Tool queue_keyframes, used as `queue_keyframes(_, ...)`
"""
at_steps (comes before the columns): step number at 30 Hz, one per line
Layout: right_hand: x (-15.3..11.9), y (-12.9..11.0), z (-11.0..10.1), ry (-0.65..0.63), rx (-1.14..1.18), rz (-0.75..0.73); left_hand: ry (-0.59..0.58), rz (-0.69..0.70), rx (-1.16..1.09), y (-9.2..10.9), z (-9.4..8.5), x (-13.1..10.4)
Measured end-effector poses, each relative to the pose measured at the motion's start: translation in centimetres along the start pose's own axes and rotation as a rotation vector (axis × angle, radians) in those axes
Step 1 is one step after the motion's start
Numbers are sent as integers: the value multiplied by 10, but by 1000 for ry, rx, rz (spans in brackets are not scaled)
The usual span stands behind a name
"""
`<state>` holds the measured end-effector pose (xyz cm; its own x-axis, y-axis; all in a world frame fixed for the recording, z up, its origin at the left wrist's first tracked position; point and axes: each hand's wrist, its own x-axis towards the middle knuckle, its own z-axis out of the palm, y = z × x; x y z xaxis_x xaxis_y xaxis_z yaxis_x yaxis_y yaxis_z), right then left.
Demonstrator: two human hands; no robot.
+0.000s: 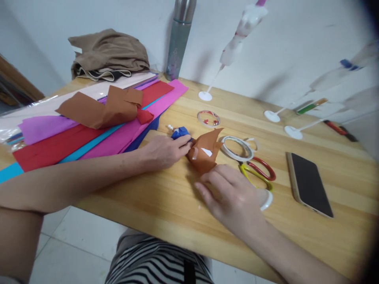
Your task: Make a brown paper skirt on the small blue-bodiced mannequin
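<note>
My left hand lies on the wooden table, its fingers pinching a small form wrapped in blue paper with a white knobbed tip. Joined to that form is a flared piece of brown crepe paper, with a white scrap and a shiny strip, apparently tape, on its face. My right hand has its fingers curled over the lower edge of the brown paper, thumb close to the fingertips; what lies under the fingers is hidden. Right behind this hand are scissors with red and yellow handles and a roll of white tape.
Coloured paper strips and folded brown paper cover the left side. A brown cloth and a flask stand behind. White mannequins on stands, a clear ring and a phone are also on the table.
</note>
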<state>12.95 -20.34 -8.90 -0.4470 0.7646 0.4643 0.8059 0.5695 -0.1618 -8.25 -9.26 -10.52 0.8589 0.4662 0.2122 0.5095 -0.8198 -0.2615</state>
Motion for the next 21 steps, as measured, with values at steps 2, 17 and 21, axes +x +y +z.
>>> queue_keyframes(2,11,4,1,53,-105,-21,-8,-4,10,0,0,1)
queue_keyframes(17,38,7,25,30,-381,165,-45,17,-22,-1,-4,4)
queue_keyframes(21,35,9,24,66,-410,118,5,27,-12,-1,0,3)
